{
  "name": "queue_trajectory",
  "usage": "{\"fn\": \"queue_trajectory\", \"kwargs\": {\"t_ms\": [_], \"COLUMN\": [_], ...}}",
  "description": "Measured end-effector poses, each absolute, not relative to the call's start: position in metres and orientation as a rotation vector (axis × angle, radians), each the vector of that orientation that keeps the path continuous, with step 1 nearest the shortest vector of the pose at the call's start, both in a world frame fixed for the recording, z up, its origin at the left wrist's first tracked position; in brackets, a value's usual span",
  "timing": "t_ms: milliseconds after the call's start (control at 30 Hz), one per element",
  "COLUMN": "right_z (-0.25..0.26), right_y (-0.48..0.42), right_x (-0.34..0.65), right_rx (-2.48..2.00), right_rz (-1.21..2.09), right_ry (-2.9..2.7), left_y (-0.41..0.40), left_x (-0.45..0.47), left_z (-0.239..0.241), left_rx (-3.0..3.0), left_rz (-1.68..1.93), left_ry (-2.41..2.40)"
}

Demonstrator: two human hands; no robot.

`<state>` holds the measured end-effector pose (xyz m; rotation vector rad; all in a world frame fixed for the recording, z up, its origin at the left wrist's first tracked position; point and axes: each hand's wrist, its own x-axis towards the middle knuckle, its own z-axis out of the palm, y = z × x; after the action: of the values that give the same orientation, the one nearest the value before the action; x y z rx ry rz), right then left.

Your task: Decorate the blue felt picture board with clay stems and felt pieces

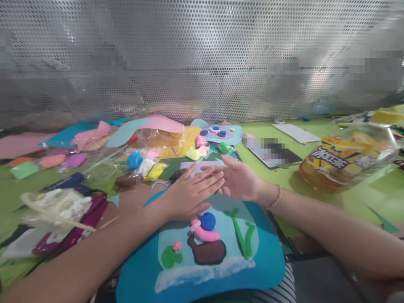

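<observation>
Teal foam sheet (271,261), bearing a pink-and-blue clay snail (205,233), lay below the left hand (191,191) and right hand (242,181), outstretched fingers overlapping, anything between hidden; dropping either hand could have squashed the raised snail.

Two hands (194,191) (241,181), two clay pictures (209,251) (215,134) — plus one bottle (344,158) and one bracelet (278,197).

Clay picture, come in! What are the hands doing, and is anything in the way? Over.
Left hand overlapping right hand, fingers outstretched; anything between them hidden. Clay picture below, pink-and-blue snail showing. Hands partly block its top edge.
</observation>
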<state>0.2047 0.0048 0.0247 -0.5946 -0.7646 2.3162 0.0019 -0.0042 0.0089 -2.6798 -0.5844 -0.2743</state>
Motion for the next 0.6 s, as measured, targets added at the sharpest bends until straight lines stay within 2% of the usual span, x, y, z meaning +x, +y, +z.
{"fn": "queue_trajectory", "kwargs": {"t_ms": [400,600], "right_z": [0.0252,0.0223], "right_y": [0.0037,0.0011], "right_x": [0.2001,0.1985], "right_rx": [-0.663,-0.489], "right_rz": [2.265,2.195], "right_ry": [-0.731,-1.029], "left_y": [-0.0031,-0.0039], "left_x": [0.0048,0.0033], "left_z": [0.0079,0.0112], "left_rx": [-2.737,-2.749], "left_rz": [-0.274,-0.298], "left_ry": [-0.581,-0.596]}}
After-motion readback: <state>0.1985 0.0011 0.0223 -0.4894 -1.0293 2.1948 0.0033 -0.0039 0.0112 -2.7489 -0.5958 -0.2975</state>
